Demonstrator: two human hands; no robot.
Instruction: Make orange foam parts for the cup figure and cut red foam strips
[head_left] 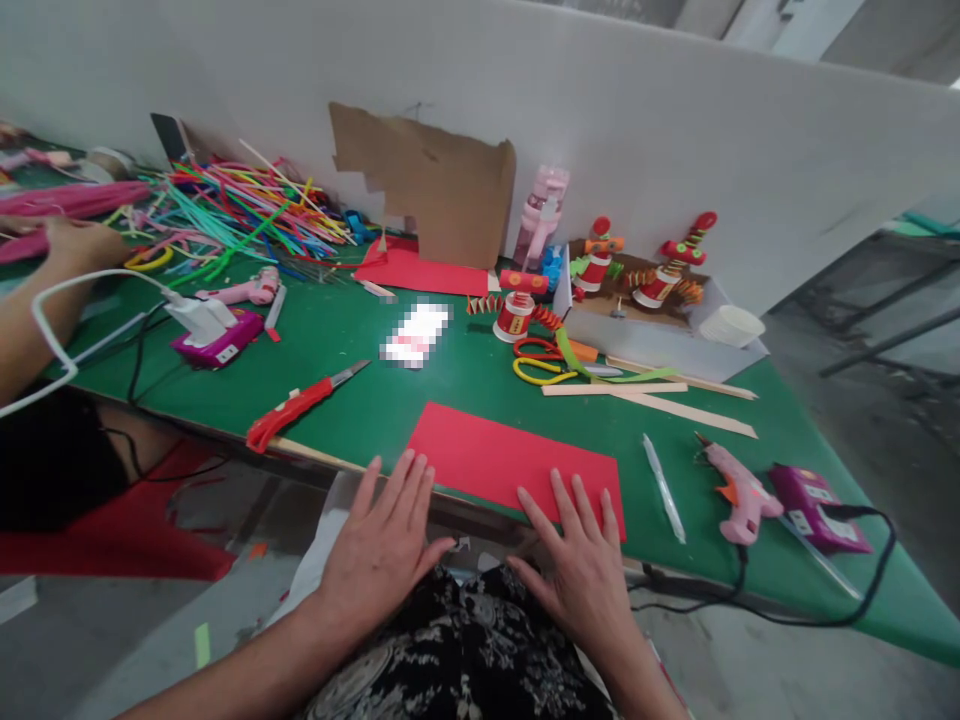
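A red sheet of paper (517, 450) lies flat at the front edge of the green table. My left hand (390, 530) is open at the sheet's left front corner, its fingers nearly straight and close together. On the sheet's right part rest the spread fingertips of my right hand (581, 535), also open. Neither hand grips anything. Left of the sheet lies a red utility knife (304, 405) with its blade out. A clear, thin stick (664, 488) lies to the right, beside a pink hot glue gun (739, 490).
Behind the sheet stand a paper-cup figure (516, 315), scissors (547, 370) and wooden strips (615, 390). A cardboard box (637, 330) holds similar figures. Pipe cleaners (247, 215) are heaped at back left. Purple power strips (221, 338) trail cables. Another person's hand (82, 245) works at far left.
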